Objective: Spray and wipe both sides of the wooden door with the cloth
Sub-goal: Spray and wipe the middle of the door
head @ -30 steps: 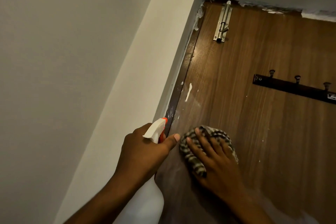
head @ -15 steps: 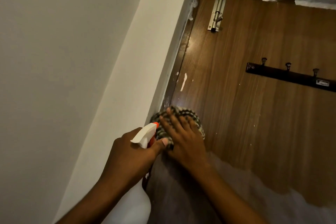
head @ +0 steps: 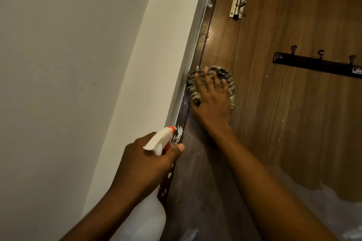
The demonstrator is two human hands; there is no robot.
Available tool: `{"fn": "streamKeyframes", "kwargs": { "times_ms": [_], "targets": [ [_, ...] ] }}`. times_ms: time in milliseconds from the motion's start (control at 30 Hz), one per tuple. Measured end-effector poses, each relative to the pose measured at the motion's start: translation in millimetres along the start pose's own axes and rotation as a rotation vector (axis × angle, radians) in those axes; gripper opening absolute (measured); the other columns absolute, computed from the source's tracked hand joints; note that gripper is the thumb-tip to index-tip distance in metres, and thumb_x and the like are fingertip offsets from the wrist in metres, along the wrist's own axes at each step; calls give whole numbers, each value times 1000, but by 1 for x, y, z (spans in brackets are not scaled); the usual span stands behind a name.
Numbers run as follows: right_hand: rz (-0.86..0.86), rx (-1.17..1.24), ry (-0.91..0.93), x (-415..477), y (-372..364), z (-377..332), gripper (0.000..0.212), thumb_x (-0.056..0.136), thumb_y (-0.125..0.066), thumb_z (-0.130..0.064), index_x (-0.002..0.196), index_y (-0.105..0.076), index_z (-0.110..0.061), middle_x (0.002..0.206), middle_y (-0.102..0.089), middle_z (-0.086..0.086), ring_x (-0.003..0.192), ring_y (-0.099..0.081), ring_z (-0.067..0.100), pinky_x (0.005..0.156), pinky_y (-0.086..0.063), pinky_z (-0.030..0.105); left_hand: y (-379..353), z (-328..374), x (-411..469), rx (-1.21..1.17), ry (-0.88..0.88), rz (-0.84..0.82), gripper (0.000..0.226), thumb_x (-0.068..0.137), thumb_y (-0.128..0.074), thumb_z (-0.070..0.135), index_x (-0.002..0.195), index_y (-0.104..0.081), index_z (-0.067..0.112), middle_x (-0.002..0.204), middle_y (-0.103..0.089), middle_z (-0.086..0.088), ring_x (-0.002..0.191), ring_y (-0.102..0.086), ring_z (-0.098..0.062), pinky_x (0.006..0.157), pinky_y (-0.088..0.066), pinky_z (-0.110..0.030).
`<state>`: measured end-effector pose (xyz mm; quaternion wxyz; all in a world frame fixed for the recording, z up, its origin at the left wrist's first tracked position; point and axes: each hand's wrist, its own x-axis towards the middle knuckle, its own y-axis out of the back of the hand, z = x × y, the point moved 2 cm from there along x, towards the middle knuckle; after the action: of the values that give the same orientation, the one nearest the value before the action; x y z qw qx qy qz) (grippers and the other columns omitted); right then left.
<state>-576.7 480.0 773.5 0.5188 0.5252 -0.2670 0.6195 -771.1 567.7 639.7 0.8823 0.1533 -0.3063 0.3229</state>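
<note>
At centre frame, the right hand [head: 212,101] presses flat, fingers spread, on the striped cloth [head: 225,78] against the wooden door [head: 274,103], while lower left the left hand [head: 145,160] grips the spray bottle [head: 158,140].

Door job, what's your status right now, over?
Left hand grips spray bottle. Right hand presses cloth flat on wooden door, near the frame. Hook rail off to the right, not in the way.

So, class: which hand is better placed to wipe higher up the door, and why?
The right hand: it presses the cloth against the door; the left hand grips the bottle.
</note>
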Motion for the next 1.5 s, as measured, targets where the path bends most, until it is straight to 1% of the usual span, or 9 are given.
{"fn": "streamKeyframes", "kwargs": {
  "times_ms": [267, 533, 700, 833, 967, 1067, 1133, 1333, 1500],
  "targets": [
    [-118, 36, 352, -189, -25, -16, 66, 88, -42, -54, 148, -34, -28, 155, -38, 6, 144, -30, 30, 114, -25, 52, -11, -1, -24, -14, 14, -40, 76, 58, -59, 60, 122, -55, 20, 110, -65, -5, 93, -66, -24, 88, -54, -44],
    [9, 30, -223, -133, -1, -2, 70, 92, -29, -61, 154, -27, -28, 163, -18, 7, 151, -8, 30, 120, -5, 56, -16, -10, -27, 11, 45, -63, 84, 54, -55, 63, 126, -51, 20, 115, -61, -5, 98, -64, -26, 91, -52, -45],
    [-49, 140, 51, -184, -22, -41, 64, 89, -41, -51, 148, -33, -27, 156, -36, 7, 146, -28, 32, 118, -16, 54, -29, -13, -29, -40, 46, -100, 79, 59, -64, 58, 125, -54, 17, 112, -65, -8, 95, -65, -27, 88, -54, -46],
    [-63, 62, 132, -247, -26, -18, 56, 97, -35, -55, 148, -35, -30, 160, -27, 6, 148, -23, 31, 115, -25, 56, -45, -19, -37, -15, 79, -126, 62, 74, -68, 42, 127, -51, 15, 118, -62, -10, 102, -61, -26, 94, -49, -39],
    [-65, -29, -153, -258, -9, 52, 70, 91, -48, -55, 154, -28, -30, 164, -14, 4, 151, -11, 25, 117, -15, 59, -53, -28, -40, -40, 141, -155, 63, 77, -68, 36, 131, -45, 14, 129, -55, -10, 113, -54, -27, 99, -41, -37],
    [72, -70, -543, -226, 5, 87, 64, 93, -40, -52, 151, -37, -26, 162, -19, 5, 150, -15, 28, 116, -15, 60, -57, -34, -38, -63, 204, -159, 63, 79, -67, 32, 133, -42, 11, 133, -51, -13, 119, -50, -30, 104, -36, -39],
    [106, -51, -610, -200, 7, 78, 62, 93, -42, -52, 150, -38, -28, 162, -23, 6, 150, -16, 29, 117, -13, 60, -61, -35, -37, -58, 201, -162, 64, 77, -68, 33, 132, -44, 11, 130, -53, -14, 115, -53, -30, 101, -39, -39],
    [-61, 37, -157, -237, -10, 28, 67, 95, -40, -61, 153, -28, -32, 164, -16, 1, 152, -6, 23, 120, -9, 55, -81, -24, -42, -119, 94, -249, 65, 69, -70, 40, 126, -52, 16, 110, -63, -6, 97, -62, -24, 90, -49, -38],
    [-96, -25, -165, -299, -2, 84, 71, 93, -46, -56, 155, -23, -30, 165, -11, 2, 152, -7, 22, 119, -10, 57, -98, -26, -53, -148, 155, -301, 52, 71, -67, 37, 116, -47, 21, 113, -58, -9, 104, -58, -29, 94, -44, -42]
  ]
}}
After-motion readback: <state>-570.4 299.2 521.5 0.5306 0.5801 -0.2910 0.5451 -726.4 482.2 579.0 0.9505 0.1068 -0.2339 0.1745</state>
